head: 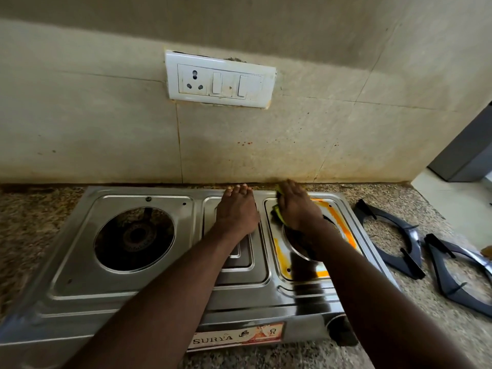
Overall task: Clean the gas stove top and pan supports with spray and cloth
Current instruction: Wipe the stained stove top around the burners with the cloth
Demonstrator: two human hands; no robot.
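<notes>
— Where are the hands?

— Both reach across the stove [127, 296] towards the wall. The left hand [235, 209] lies palm down on the raised middle panel, fingers straight and together, tips at the rear edge. It holds nothing.

— And the right hand [298, 209]?

— It sits on top of a yellow-green cloth [277, 211] at the rear left corner of the right burner tray, forearm angled across the burner opening. The cloth pokes out from under the fingers and the thumb side. The hand is blurred, so I cannot tell whether the fingers curl round the cloth or just press it flat.

— The tray itself?

— Orange-yellow residue rings its border.

— The pan supports [414, 245]?

— Both are off the stove, lying side by side on the speckled counter [32, 222] to its right. The left burner [135, 235] is bare, dark inside its round opening.
</notes>
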